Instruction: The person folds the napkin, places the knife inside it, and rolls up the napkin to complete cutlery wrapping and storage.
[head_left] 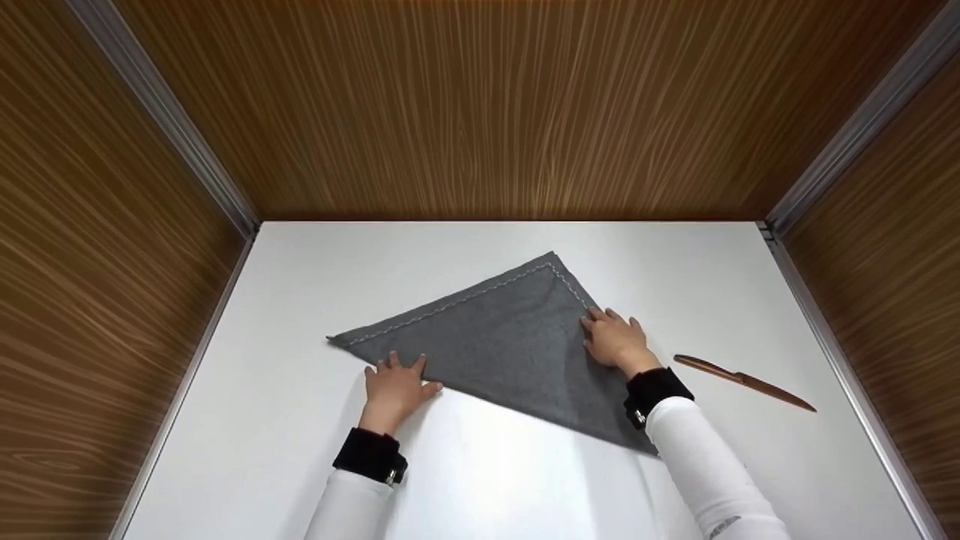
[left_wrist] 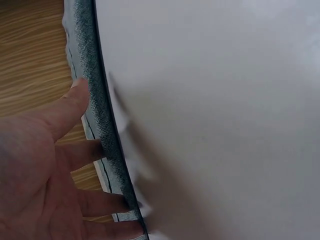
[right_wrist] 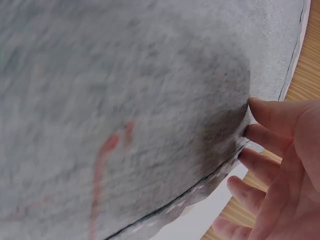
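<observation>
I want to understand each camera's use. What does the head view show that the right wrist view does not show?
Only the head view shows the whole triangle of the grey cloth, the left hand resting flat at its near edge, the brown knife lying apart on the white table, and the wooden walls.

Only the right wrist view shows, up close, the fingertips on the cloth's stitched edge.

Both show the right hand pressing on the cloth.

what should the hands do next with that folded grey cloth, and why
Probably smooth the grey cloth flat along its folded edge. It already lies as a triangle on the white table, with the left hand pressing the lower left edge and the right hand flat near the right edge, so both are placed to press the crease.
</observation>
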